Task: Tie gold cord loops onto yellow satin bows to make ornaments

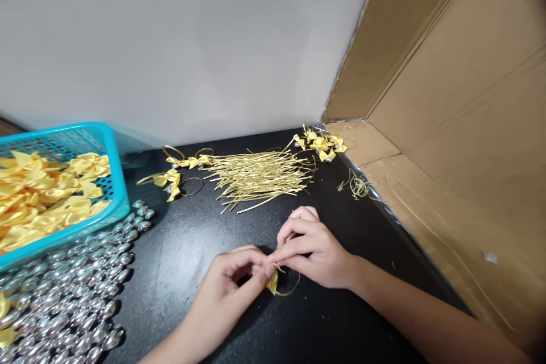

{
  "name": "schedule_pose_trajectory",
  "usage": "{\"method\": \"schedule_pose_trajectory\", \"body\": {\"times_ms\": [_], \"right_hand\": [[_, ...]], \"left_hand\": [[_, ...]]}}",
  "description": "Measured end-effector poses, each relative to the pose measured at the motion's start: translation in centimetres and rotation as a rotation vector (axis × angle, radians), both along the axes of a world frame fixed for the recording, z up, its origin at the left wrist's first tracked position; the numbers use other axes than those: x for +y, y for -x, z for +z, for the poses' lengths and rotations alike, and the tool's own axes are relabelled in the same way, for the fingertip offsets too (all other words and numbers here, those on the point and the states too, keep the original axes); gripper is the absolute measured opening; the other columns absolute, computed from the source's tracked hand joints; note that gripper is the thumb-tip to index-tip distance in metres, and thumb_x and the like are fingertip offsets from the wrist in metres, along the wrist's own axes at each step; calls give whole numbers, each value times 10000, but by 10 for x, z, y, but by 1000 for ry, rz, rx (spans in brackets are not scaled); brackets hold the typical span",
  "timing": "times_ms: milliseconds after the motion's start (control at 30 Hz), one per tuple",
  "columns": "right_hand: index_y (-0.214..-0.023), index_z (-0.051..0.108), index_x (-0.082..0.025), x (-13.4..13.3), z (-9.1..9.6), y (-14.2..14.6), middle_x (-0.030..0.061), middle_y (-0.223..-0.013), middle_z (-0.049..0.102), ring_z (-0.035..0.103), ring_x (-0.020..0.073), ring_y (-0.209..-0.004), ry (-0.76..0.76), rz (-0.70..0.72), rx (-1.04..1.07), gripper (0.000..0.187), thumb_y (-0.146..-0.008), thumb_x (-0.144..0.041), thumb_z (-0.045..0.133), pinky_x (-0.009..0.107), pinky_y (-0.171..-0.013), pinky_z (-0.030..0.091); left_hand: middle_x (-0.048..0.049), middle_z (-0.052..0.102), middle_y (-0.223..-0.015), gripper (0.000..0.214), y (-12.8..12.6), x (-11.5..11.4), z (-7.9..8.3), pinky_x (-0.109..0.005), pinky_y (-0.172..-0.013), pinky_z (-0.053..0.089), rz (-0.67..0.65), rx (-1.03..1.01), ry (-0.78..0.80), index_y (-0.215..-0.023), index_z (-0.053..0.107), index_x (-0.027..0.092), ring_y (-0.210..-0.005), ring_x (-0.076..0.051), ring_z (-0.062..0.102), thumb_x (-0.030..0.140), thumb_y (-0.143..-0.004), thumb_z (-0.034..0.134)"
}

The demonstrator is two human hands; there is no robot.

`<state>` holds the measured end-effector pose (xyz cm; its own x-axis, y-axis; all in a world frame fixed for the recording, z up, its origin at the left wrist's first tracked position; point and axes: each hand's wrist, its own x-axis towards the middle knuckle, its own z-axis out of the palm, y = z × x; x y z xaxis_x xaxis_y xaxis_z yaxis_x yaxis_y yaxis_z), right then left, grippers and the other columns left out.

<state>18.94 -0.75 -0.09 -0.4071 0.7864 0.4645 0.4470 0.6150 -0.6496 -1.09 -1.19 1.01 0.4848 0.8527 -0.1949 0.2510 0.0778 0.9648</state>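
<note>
At lower centre, the left hand and right hand each closed in a fingertip pinch on one yellow ribbon bow, steadying it above the black surface.

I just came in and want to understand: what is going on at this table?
A person works with two bare hands over a black table. The left hand and the right hand pinch a small yellow bow with a gold loop. Behind them lies a pile of gold strands, with a few bows on loops beside it. At left stand a blue basket of yellow bows and a heap of silver beads.
</note>
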Motion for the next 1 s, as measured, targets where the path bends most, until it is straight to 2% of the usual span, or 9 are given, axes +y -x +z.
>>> {"method": "schedule_pose_trajectory", "body": {"times_ms": [200,567,800,1000], "right_hand": [[-803,749,-275,0,4,-2,-37,-775,685,537,140,-810,-82,29,-27,53,-842,-270,714,360,-790,321],[-767,732,-277,-1,5,-1,-51,-738,694,542,140,-780,-200,-33,-51,77,-838,-266,701,361,-772,299],[-818,720,-296,-4,4,-2,-68,-761,704,544,140,-795,-267,-56,-95,43,-827,-254,711,372,-768,286],[-874,713,-301,-6,3,0,-71,-749,710,532,144,-756,-314,-104,-54,102,-816,-218,702,376,-753,278]], "left_hand": [[-13,631,-647,207,0,1,-1,-220,-576,418,0,-18,15,-741,728,173,-615,-144,525,317,-840,616],[-24,648,-674,214,1,1,-2,-234,-592,438,-3,2,4,-831,774,187,-641,-160,552,324,-857,611],[-26,664,-669,213,1,1,1,-231,-587,451,-3,-18,-19,-837,784,203,-643,-166,579,299,-862,596],[-33,687,-702,199,0,2,1,-232,-604,471,3,-37,-44,-855,785,210,-663,-168,605,254,-852,590]]}}
